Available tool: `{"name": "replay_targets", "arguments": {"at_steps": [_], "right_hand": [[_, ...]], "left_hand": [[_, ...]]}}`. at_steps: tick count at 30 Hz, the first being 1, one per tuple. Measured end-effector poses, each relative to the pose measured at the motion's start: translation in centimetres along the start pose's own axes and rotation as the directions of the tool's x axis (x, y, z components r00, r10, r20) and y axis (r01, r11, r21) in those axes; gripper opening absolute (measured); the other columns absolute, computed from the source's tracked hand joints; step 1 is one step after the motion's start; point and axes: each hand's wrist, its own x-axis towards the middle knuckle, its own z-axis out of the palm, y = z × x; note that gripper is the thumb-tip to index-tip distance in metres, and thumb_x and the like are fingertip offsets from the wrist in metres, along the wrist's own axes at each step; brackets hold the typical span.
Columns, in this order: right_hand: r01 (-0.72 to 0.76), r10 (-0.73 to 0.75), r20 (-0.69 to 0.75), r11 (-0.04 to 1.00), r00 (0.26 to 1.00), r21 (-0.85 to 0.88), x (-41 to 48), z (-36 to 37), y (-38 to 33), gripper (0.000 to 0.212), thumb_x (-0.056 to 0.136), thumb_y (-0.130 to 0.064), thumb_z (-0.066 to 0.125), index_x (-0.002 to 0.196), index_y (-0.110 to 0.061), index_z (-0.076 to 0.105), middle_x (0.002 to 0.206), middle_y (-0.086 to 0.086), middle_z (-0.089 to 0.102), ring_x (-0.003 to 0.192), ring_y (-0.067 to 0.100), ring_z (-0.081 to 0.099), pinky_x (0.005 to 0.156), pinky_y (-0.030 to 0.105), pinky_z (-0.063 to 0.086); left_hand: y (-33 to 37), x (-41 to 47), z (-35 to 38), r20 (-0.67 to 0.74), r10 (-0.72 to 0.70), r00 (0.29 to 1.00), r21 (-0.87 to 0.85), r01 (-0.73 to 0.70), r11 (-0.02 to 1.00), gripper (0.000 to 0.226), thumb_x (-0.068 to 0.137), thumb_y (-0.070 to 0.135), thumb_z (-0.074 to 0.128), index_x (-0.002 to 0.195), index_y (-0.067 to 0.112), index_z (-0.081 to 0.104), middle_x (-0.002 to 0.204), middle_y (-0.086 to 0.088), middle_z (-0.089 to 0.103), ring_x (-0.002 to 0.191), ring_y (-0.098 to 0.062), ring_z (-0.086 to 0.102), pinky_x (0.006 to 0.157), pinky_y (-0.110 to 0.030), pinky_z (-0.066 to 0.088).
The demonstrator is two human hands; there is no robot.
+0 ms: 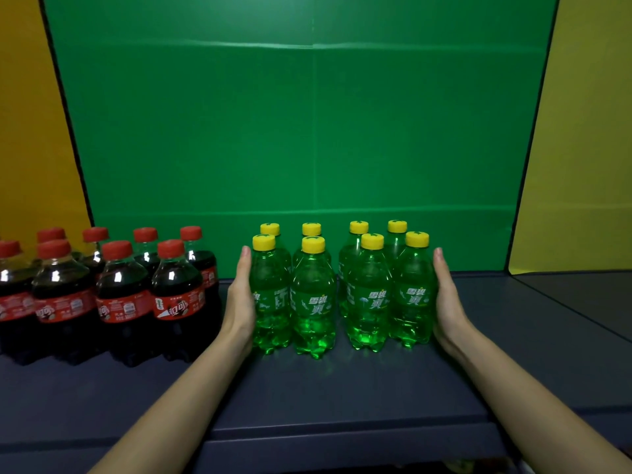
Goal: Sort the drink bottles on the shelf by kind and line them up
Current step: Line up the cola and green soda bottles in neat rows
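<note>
Several green soda bottles (313, 302) with yellow caps stand in two rows on the dark shelf (307, 398), right of centre. My left hand (239, 299) lies flat, fingers straight, against the left side of the leftmost green bottle. My right hand (448, 302) lies flat against the right side of the rightmost green bottle. A narrow gap splits the green group into two halves. Several dark cola bottles (119, 302) with red caps and red labels stand in two rows at the left.
A green backdrop (301, 131) closes the back of the shelf, with yellow panels (581, 148) at both sides. The shelf's front edge (342, 436) runs below my forearms. Bare shelf surface lies to the right of the green bottles.
</note>
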Motion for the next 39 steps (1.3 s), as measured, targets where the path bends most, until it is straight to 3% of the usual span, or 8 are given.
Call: {"name": "replay_targets", "arguments": {"at_steps": [3,7,14,18,23,30,34,39], "right_hand": [[-0.016,0.017,0.017,1.0,1.0,-0.014,0.6,-0.6,0.5,0.09,0.061,-0.091,0.041,0.137,-0.043,0.037,0.146,-0.007,0.04,0.136,0.02,0.036,0.112,0.055,0.024],[-0.026,0.028,0.049,0.999,0.998,-0.042,0.3,0.0,0.3,0.092,0.062,-0.089,0.042,0.136,-0.034,0.043,0.138,-0.002,0.052,0.127,0.02,0.048,0.11,0.052,0.03],[0.054,-0.041,0.065,0.977,0.997,-0.208,-3.1,0.2,-1.5,0.102,0.057,-0.092,0.037,0.138,-0.031,0.04,0.141,-0.006,0.046,0.128,0.013,0.043,0.112,0.043,0.028],[0.126,-0.106,0.069,0.893,0.992,-0.433,-4.5,-0.7,-0.9,0.084,0.068,-0.052,0.074,0.135,-0.022,0.034,0.129,-0.008,0.043,0.118,0.008,0.041,0.096,0.026,0.033],[0.135,-0.1,0.094,0.834,0.991,-0.535,-4.4,-1.1,-0.2,0.094,0.054,-0.046,0.073,0.134,-0.016,0.034,0.135,0.003,0.049,0.123,0.018,0.047,0.104,0.033,0.039],[0.128,-0.079,0.115,0.847,0.99,-0.516,-4.4,-1.3,-0.2,0.086,0.065,-0.036,0.076,0.138,-0.014,0.034,0.139,0.002,0.044,0.124,0.015,0.044,0.102,0.028,0.036],[0.332,-0.409,0.014,0.719,0.912,-0.61,-5.6,-1.3,-1.2,0.057,0.073,-0.024,0.075,0.123,-0.014,0.048,0.12,-0.001,0.046,0.111,0.017,0.048,0.091,0.022,0.037],[0.569,-0.638,0.112,0.577,0.762,-0.586,-7.7,0.0,-2.6,0.026,0.077,-0.006,0.071,0.093,-0.021,0.058,0.089,-0.008,0.053,0.08,0.008,0.051,0.074,0.008,0.04]], "left_hand": [[0.6,-0.6,0.6,0.015,0.008,1.0,-0.002,-0.008,1.0,0.077,0.068,0.08,0.044,0.122,0.028,0.061,0.119,0.001,0.066,0.113,-0.021,0.06,0.105,-0.049,0.038],[0.4,-0.7,0.7,0.011,0.019,1.0,-0.008,-0.019,1.0,0.062,0.081,0.071,0.038,0.115,0.026,0.065,0.113,0.001,0.069,0.107,-0.019,0.063,0.103,-0.048,0.041],[0.6,-3.0,0.4,-0.041,0.112,0.993,0.267,-0.097,0.959,0.113,0.049,0.086,0.052,0.141,0.024,0.033,0.147,0.0,0.036,0.133,-0.017,0.035,0.11,-0.038,0.023],[0.0,-4.9,1.1,0.024,0.247,0.969,0.56,-0.218,0.799,0.134,0.04,0.058,0.082,0.145,0.026,0.005,0.153,-0.001,0.015,0.138,-0.018,0.022,0.109,-0.03,0.019],[-1.0,-4.8,1.8,0.014,0.32,0.947,0.645,-0.253,0.721,0.139,0.035,0.059,0.077,0.145,0.022,0.0,0.153,-0.003,0.013,0.14,-0.019,0.02,0.109,-0.028,0.019],[-1.0,-5.2,1.9,-0.003,0.363,0.932,0.69,-0.261,0.675,0.137,0.038,0.065,0.073,0.145,0.021,-0.002,0.154,-0.002,0.01,0.141,-0.018,0.017,0.11,-0.03,0.02],[-0.5,-5.8,0.7,-0.012,0.377,0.926,0.715,-0.255,0.651,0.125,0.048,0.075,0.071,0.145,0.019,0.014,0.15,0.0,0.024,0.137,-0.016,0.025,0.111,-0.03,0.022],[0.5,-7.8,-3.9,-0.015,0.599,0.8,0.816,-0.336,0.47,0.062,0.071,0.061,0.051,0.114,0.017,0.051,0.11,0.005,0.055,0.103,-0.014,0.054,0.087,-0.036,0.048]]}}
